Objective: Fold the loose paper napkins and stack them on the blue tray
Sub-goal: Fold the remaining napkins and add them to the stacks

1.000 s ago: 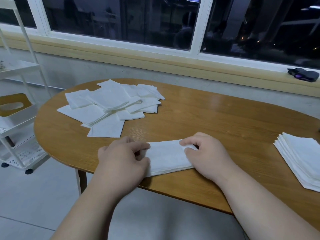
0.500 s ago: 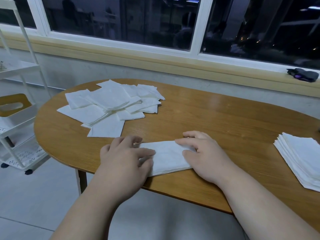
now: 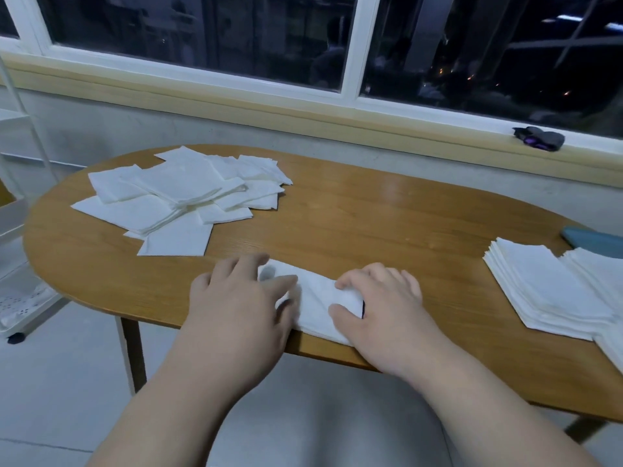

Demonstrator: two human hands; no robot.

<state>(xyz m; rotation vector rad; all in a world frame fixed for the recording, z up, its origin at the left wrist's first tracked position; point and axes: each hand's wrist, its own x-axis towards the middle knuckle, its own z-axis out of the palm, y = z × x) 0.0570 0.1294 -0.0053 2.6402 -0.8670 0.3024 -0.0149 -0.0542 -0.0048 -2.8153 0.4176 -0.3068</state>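
A white paper napkin [image 3: 312,298], folded into a strip, lies at the table's near edge. My left hand [image 3: 236,298] presses flat on its left end with straight fingers. My right hand [image 3: 381,305] pinches the right end between thumb and fingers, and that end curls up off the wood. A loose pile of napkins [image 3: 175,193] covers the far left of the table. At the right, a stack of folded napkins [image 3: 546,291] lies beside the blue tray [image 3: 593,241], of which only one corner shows.
The oval wooden table [image 3: 387,224] has bare wood between the pile and the stack. A white wheeled rack [image 3: 20,291] stands to the left of the table. A dark cloth [image 3: 539,138] lies on the window sill.
My right hand has taken hold of the napkin's right end and lifted it leftwards, so the visible strip is shorter. My left hand has slid slightly further onto the napkin.
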